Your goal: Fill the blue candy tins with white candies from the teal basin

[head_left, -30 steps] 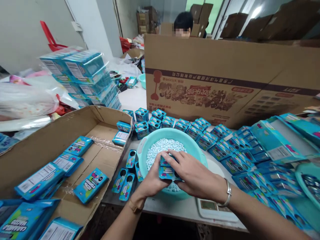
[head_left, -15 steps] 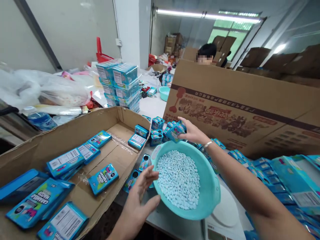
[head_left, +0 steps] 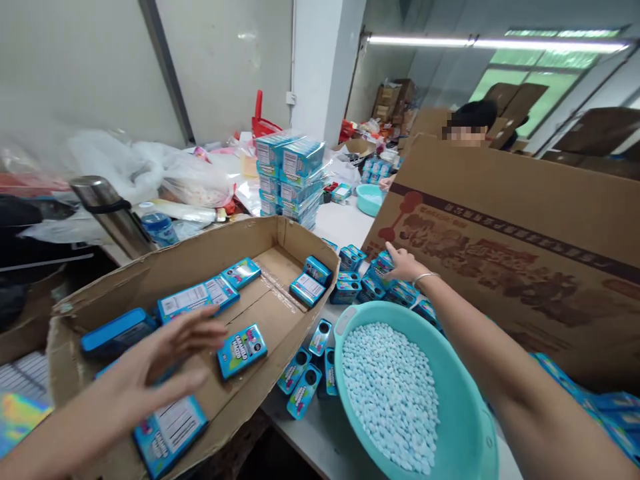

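Observation:
My right hand [head_left: 404, 264], a bracelet at its wrist, is at the cluster of small blue candy boxes behind the basin. Its thumb and fingers are closed on one candy box [head_left: 383, 262], which stands against others in the cluster. My left hand [head_left: 170, 357] is open, fingers spread and slightly blurred, above the cardboard tray [head_left: 283, 347]. Under and around it lie blue candy boxes, among them one flat candy box [head_left: 242, 351] in the tray's middle. In front of me the turquoise basin [head_left: 463, 393] holds many small pale-blue candies [head_left: 393, 393].
Several upright candy boxes [head_left: 304, 392] stand between tray and basin. A large carton [head_left: 500, 180] rises behind the basin, with a co-worker [head_left: 470, 123] beyond it. Wrapped candy-box stacks [head_left: 293, 173] stand behind the tray. A steel flask [head_left: 113, 213] is at the left.
My view has turned left. My right hand has taken the candy box from above the basin's far rim back to the cluster. My left hand has moved from the basin to over the tray.

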Tool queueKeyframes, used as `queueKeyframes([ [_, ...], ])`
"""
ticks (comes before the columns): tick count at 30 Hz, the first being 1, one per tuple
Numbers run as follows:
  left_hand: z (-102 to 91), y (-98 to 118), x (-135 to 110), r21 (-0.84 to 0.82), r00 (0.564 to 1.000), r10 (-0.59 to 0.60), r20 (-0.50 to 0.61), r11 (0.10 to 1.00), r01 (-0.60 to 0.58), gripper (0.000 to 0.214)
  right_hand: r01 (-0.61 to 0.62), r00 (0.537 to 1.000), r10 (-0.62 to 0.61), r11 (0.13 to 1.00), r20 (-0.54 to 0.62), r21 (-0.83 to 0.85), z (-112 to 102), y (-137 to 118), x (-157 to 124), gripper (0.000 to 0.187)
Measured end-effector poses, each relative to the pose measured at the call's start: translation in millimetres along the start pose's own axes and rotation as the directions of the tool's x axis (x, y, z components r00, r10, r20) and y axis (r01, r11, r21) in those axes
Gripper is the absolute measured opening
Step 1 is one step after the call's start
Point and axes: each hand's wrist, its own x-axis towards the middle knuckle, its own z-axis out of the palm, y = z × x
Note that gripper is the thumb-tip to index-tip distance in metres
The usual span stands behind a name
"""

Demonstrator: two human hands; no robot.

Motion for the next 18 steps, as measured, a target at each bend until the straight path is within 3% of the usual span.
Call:
queueKeyframes([
  [3,-15.6,20,77,0.086,0.996,0.012,0.089,0.996,-0.02,0.084,0.004,0.999,-0.002,1.0,-0.049,0.026,5,5,5,0.119],
  [5,-4.4,25,129,0.269,0.99,0.033,0.139,0.961,-0.07,0.086,0.007,0.996,-0.003,0.999,-0.086,0.051,7,8,5,0.119],
  [7,22.3,23,172,0.552,0.972,0.095,0.214,0.809,-0.201,0.08,0.007,0.992,0.002,0.998,-0.127,0.069,5,9,2,0.118],
  [9,58.8,16,201,0.705,0.906,0.192,0.377,0.576,-0.415,0.072,0.021,0.975,-0.002,0.996,-0.222,0.084,0,5,-5,0.11],
  [12,114.8,-2,223,0.632,0.698,0.253,0.67,0.3,-0.714,0.075,0.152,0.868,-0.087,0.984,-0.489,0.095,-9,-19,-24,0.074],
  [13,130.6,-8,226,0.597,0.64,0.255,0.724,0.233,-0.768,0.079,0.224,0.819,-0.142,0.971,-0.556,0.081,-12,-32,-30,0.06],
  [14,144.1,-14,228,0.581,0.609,0.247,0.754,0.183,-0.793,0.081,0.295,0.78,-0.205,0.954,-0.591,0.058,-13,-49,-36,0.047],
  [16,163.5,-23,228,0.586,0.6,0.231,0.766,0.132,-0.799,0.075,0.407,0.772,-0.35,0.913,-0.531,-0.009,-14,-88,-43,0.035],
  [18,172.1,-27,224,0.614,0.624,0.218,0.75,0.118,-0.78,0.06,0.444,0.825,-0.445,0.892,-0.348,-0.087,-9,-129,-43,0.032],
])
